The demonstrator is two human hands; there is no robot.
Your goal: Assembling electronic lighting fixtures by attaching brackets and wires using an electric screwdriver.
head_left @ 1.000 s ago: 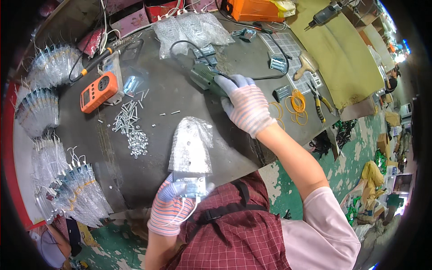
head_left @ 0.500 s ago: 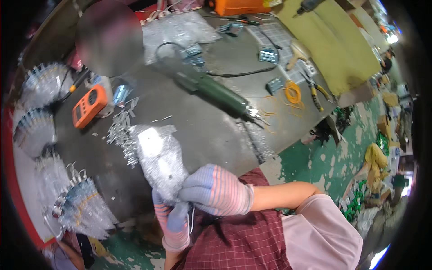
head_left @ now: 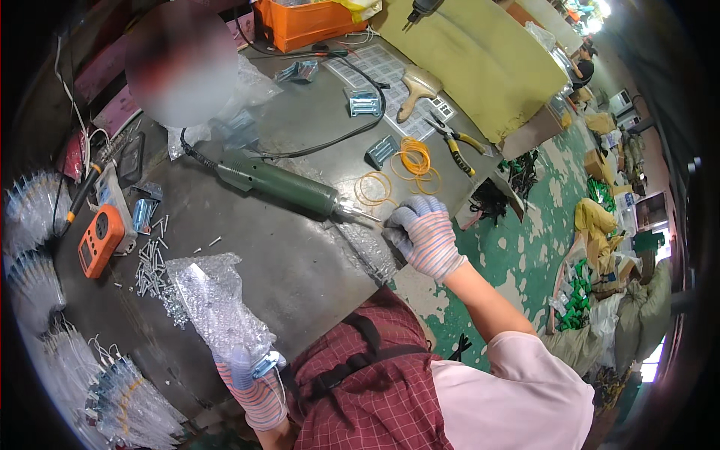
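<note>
Screwdriver (head_left: 281, 186) on table (head_left: 300, 277); screws (head_left: 152, 259) left of it, rubber bands (head_left: 409, 161) right, pliers (head_left: 454, 142) beyond.

Left hand (head_left: 251, 375) low at the near edge, gloved in striped knit, fingers curled shut in a grip, wrist bent upward, forearm barely showing. Right hand (head_left: 424, 236) gloved alike, reaching forward and out to the right, palm down, fingers bent and pressed downward, knuckles raised. Right forearm bare, running back on a slant to a pale pink sleeve at the elbow. Hands well apart, left drawn in close to the chest, right arm nearly stretched.
</note>
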